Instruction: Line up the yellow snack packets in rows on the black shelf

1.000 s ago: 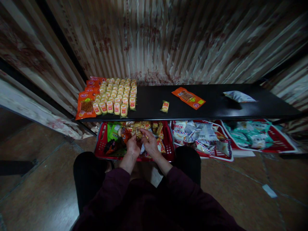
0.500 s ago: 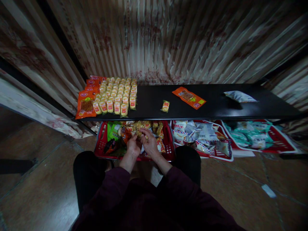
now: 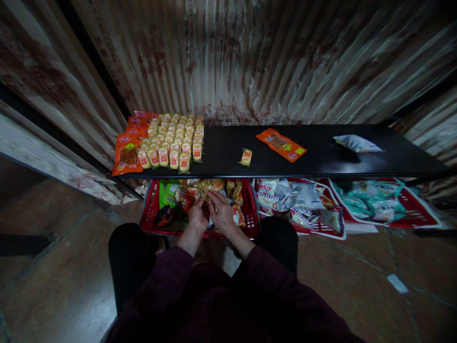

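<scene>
My left hand (image 3: 198, 217) and my right hand (image 3: 222, 213) are close together over a red basket (image 3: 253, 209) below the shelf edge. Both hands have their fingers closed around a small yellowish wrapped snack (image 3: 204, 194), partly hidden by the fingers. Orange, green and yellow packets lie in the basket around them. On the black shelf (image 3: 221, 143), rows of small yellow wrapped cakes (image 3: 173, 159) stand at the left beside orange packets (image 3: 128, 155). One single yellow cake (image 3: 245, 157) lies apart near the front edge.
Farther right on the shelf lie an orange packet (image 3: 281, 145) and a white packet (image 3: 357, 143). Below are a basket of white packets (image 3: 303, 202) and a red basket (image 3: 421, 209) with teal packets. A pleated curtain (image 3: 228, 62) hangs behind.
My right hand's fingers have shifted slightly around the snack. Both hands remain over the basket, and the things on the shelf have not moved.
</scene>
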Tool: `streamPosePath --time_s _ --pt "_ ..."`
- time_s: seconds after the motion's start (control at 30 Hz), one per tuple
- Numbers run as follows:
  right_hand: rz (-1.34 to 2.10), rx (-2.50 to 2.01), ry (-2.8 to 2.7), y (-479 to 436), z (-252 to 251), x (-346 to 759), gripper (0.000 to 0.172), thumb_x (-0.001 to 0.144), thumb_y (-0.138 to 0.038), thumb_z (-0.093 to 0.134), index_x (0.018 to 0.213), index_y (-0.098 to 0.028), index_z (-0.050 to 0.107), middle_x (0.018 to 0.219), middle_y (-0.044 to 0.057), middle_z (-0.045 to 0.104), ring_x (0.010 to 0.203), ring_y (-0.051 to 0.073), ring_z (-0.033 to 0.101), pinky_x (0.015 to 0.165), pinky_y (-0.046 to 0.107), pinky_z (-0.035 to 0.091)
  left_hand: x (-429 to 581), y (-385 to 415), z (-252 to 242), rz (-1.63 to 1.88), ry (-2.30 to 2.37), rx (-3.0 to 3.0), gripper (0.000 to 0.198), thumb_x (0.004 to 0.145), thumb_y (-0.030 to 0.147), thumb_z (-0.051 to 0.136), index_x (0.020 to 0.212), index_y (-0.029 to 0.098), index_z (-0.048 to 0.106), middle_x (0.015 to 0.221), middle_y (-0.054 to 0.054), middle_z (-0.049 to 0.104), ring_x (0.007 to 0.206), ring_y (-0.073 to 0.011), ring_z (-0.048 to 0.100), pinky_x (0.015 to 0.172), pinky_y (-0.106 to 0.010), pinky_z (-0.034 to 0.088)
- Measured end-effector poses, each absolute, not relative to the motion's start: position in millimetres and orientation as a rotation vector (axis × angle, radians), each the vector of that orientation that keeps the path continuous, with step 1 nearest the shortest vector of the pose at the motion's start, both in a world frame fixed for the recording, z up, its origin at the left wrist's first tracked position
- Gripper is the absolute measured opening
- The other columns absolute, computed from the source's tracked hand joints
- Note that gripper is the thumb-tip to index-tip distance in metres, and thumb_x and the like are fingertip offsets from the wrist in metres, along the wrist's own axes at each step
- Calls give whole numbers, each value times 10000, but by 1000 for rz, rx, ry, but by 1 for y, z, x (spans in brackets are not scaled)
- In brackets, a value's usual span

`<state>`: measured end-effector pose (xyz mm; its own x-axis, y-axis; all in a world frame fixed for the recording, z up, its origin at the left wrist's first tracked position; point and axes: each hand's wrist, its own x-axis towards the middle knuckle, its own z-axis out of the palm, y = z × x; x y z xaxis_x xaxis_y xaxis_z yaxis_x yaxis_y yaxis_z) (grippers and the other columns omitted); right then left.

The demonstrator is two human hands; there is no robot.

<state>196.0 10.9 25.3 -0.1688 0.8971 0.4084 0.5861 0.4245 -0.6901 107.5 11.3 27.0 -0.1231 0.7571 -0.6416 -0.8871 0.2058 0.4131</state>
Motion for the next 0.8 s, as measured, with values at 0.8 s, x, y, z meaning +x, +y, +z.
streamPosePath --time_s 0.8 --pt "625 -1334 -1753 10 7 197 352 873 -261 399 1142 -172 609 1177 121 618 1141 234 539 1009 450 423 112 1 23 1421 1180 112 406 668 195 644 1070 243 605 948 -10 657 797 -108 606 704 -212 449"
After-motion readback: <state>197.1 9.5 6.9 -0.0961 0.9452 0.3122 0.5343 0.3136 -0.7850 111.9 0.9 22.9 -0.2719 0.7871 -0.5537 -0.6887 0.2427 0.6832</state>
